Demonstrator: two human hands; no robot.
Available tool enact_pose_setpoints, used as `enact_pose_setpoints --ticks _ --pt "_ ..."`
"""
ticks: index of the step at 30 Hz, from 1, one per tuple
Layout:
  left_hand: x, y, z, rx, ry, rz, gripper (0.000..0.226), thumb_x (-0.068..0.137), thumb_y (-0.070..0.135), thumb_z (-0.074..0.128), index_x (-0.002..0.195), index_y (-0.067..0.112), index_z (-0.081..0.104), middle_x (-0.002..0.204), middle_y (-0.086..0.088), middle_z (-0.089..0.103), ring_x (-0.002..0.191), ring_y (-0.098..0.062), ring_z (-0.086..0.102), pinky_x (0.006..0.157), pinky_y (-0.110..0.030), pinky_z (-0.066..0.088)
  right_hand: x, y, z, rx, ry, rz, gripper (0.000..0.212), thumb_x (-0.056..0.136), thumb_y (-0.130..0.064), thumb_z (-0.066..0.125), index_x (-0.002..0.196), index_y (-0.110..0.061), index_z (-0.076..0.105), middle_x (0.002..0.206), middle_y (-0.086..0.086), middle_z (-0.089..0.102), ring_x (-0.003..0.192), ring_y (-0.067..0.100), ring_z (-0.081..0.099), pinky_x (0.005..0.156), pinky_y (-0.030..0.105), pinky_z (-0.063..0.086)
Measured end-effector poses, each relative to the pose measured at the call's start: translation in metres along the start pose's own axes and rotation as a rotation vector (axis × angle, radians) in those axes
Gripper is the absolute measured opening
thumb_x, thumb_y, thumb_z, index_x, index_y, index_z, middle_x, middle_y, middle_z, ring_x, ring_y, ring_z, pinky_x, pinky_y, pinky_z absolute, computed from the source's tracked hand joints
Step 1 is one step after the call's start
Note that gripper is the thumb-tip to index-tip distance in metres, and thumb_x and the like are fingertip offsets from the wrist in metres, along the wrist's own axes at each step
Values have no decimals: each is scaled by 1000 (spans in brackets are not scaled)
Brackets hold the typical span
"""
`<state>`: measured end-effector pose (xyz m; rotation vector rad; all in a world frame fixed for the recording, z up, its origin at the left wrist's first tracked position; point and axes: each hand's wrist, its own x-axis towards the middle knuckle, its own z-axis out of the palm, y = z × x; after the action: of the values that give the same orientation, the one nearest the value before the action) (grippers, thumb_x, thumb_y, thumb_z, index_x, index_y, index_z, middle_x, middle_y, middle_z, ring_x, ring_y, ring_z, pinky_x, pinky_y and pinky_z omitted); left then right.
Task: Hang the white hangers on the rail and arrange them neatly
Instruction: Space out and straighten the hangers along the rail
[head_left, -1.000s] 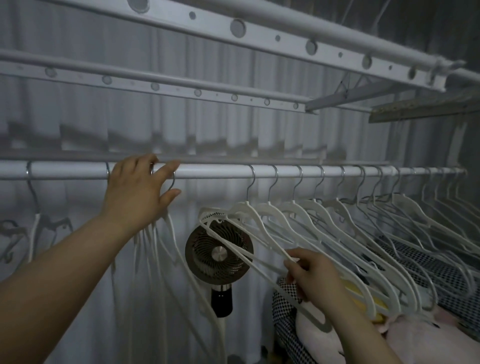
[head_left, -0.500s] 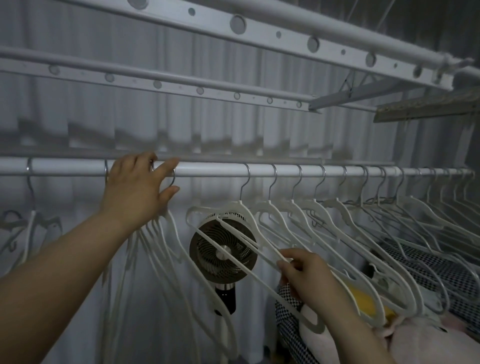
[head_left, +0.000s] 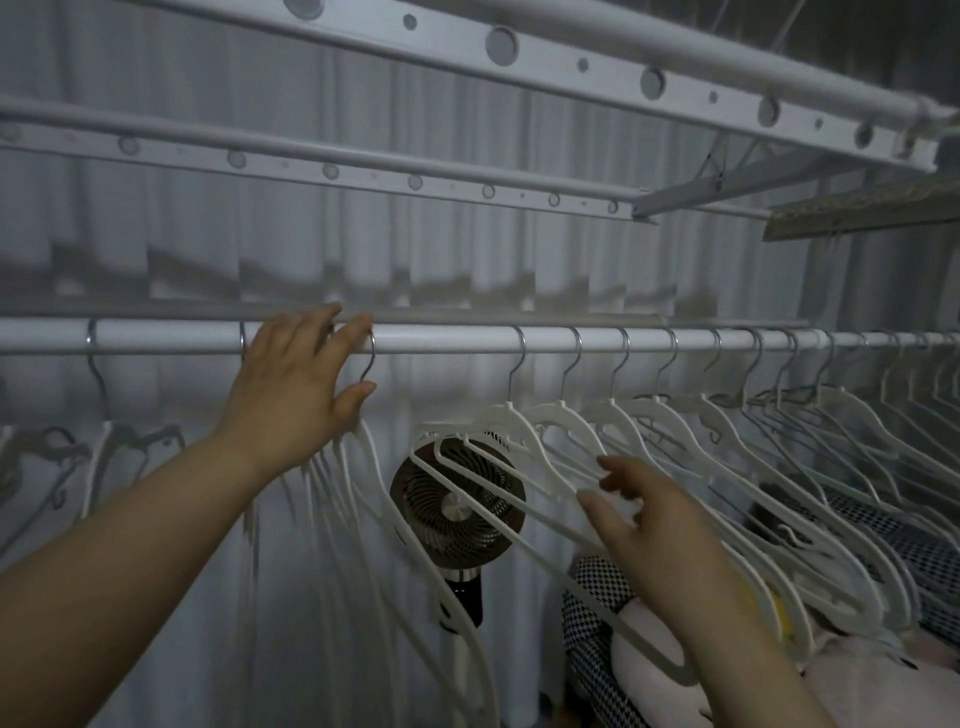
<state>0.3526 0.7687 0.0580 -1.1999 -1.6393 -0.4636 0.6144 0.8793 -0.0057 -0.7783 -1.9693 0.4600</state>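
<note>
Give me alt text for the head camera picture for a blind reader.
A person's left hand rests on a white rail beside bunched hanger hooks, while the right hand reaches among a row of white hangers. A small fan stands behind.

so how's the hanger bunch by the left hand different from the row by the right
The bunch under the left hand hangs straight down, packed tight; the row by the right hand is spaced along the rail, bodies swung slantwise. Both: white hangers, metal hooks, same rail.
</note>
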Motion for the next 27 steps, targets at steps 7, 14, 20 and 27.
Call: enact_pose_setpoints --ticks 7,14,20,27 --pt "-6 -11 -2 56 25 31 52 79 34 37 118 3 51 111 -24 63 108 -31 45 92 -42 24 -13 -55 30 212 -148 -175 27 87 -19 58 114 -18 60 96 -16 53 96 6 53 91 20 43" --pt "-6 -13 -5 72 8 39 52 78 30 37 113 -2 59 107 -22 65 103 -26 37 90 -39 24 -22 -56 86 419 -547 61 34 87 -26 57 119 -18 47 81 -16 50 80 7 49 82 24 40" --pt "-4 -19 -7 92 6 17 50 78 26 36 110 -2 61 104 -21 66 95 -37 61 88 -39 25 -29 -71 101 546 -630 177 67 82 -40 62 138 -23 29 112 -2 62 87 10 55 60 15 38" --pt "-7 -24 -9 88 27 38 49 76 31 39 110 2 59 102 -20 66 98 -29 47 85 -36 26 -33 -83 107 584 -774 200 59 88 -19 58 139 -19 28 88 -4 57 46 -3 54 51 7 43"
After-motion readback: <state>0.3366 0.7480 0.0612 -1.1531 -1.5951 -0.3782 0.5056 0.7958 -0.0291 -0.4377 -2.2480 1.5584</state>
